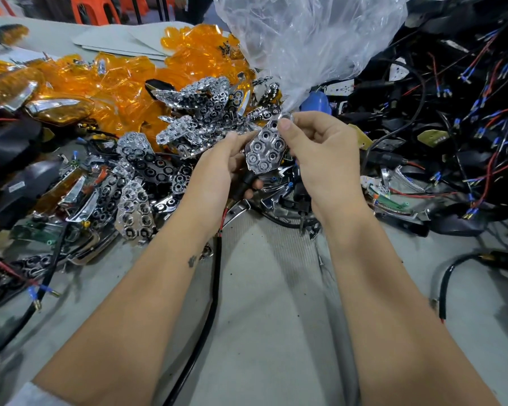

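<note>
Reflector (pixel 263 150) pinched at edges, heap (pixel 194 112) close behind

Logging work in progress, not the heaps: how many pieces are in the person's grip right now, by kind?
Chrome reflector plate: 1, pinched in the right grip
Black cabled stem: 1, held in the left grip
Total: 2
</note>
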The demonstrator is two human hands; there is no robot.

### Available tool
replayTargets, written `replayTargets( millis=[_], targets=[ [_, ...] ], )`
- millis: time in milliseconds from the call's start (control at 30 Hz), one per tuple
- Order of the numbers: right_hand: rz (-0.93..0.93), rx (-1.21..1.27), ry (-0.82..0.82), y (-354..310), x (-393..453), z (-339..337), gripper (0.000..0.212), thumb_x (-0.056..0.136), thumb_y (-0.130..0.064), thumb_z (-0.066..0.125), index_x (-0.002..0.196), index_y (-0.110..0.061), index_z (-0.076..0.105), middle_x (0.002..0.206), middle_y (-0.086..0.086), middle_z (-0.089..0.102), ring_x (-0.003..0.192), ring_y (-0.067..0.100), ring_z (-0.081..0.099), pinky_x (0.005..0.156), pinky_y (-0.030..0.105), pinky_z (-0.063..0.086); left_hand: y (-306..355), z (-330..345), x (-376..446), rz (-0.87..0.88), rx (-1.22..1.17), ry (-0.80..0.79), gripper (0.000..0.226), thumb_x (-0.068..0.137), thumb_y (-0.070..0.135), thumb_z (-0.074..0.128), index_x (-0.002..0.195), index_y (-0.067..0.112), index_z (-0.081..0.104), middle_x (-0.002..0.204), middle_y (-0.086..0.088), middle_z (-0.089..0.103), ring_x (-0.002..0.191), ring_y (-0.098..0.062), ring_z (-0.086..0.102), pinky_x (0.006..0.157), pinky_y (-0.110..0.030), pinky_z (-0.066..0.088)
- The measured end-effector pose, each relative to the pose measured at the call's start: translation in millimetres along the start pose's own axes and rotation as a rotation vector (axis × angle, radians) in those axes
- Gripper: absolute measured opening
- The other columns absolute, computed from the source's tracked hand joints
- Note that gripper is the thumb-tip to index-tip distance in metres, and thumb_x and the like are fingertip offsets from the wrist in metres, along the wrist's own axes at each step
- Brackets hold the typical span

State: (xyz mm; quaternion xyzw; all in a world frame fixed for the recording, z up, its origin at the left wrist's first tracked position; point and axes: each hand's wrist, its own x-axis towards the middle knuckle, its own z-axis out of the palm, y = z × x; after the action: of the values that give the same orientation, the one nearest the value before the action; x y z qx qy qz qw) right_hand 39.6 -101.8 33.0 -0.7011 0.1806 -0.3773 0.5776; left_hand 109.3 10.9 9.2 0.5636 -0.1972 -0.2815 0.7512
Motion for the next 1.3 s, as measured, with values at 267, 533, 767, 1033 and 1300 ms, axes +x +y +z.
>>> replayTargets(
  millis=[267, 533, 767, 1033, 1300],
  targets=[
    [-0.078, -0.132, 0.078, 6, -1, 2, 0.036, 0.083, -0.018, 0.079, 0.09, -0.034, 0.047, 0.078, -0.006, 0.047, 0.059, 0.001, 0.039, 0.059, 0.009, 0.038, -1, -3, -1, 0.116, 0.073, 0.017, 0.024, 0.1, 0.02, 0.057, 0.104, 0.038, 0.073, 0.071, 0.014, 0.068, 0.055, -0.011, 0.06, 0.049, -0.02, 0.049],
    [-0.045, -0.118, -0.086, 6, 0, 0, 0.037, 0.096, -0.03, 0.065, 0.064, -0.02, 0.05, 0.053, -0.015, 0.034, 0.053, 0.002, 0.031, 0.051, 0.016, 0.027, -1, -8, -1, 0.189, 0.091, -0.06, 0.028, 0.105, 0.017, 0.048, 0.116, 0.038, 0.063, 0.062, 0.014, 0.049, 0.058, -0.009, 0.059, 0.051, -0.018, 0.046],
    [-0.025, -0.116, -0.116, 8, 1, -4, 0.042, 0.095, -0.034, 0.065, 0.061, -0.014, 0.052, 0.052, -0.014, 0.034, 0.053, 0.004, 0.03, 0.054, 0.02, 0.027, -2, -8, -2, 0.317, 0.312, -0.136, 0.046, 0.088, 0.008, 0.072, 0.128, 0.025, 0.057, 0.081, 0.022, 0.071, 0.07, 0.009, 0.063, 0.063, -0.006, 0.046],
    [0.018, -0.106, -0.238, 12, 5, -11, 0.012, 0.091, -0.03, 0.069, 0.085, -0.02, 0.072, 0.085, 0.016, 0.069, 0.077, 0.022, 0.055, 0.076, 0.048, 0.051, -6, -8, -3, 0.251, 0.316, -0.166, 0.031, 0.098, 0.005, 0.058, 0.125, 0.022, 0.056, 0.065, 0.022, 0.057, 0.055, 0.001, 0.045, 0.051, -0.014, 0.038],
    [0.053, -0.11, -0.255, 17, 9, -13, 0.023, 0.09, -0.029, 0.068, 0.098, -0.008, 0.072, 0.103, 0.027, 0.067, 0.083, 0.028, 0.058, 0.084, 0.05, 0.05, -3, -5, -5, 0.136, 0.267, -0.035, 0.021, 0.102, 0.043, 0.049, 0.116, 0.044, 0.063, 0.072, 0.017, 0.065, 0.057, -0.005, 0.057, 0.049, -0.018, 0.045]
  ],
)
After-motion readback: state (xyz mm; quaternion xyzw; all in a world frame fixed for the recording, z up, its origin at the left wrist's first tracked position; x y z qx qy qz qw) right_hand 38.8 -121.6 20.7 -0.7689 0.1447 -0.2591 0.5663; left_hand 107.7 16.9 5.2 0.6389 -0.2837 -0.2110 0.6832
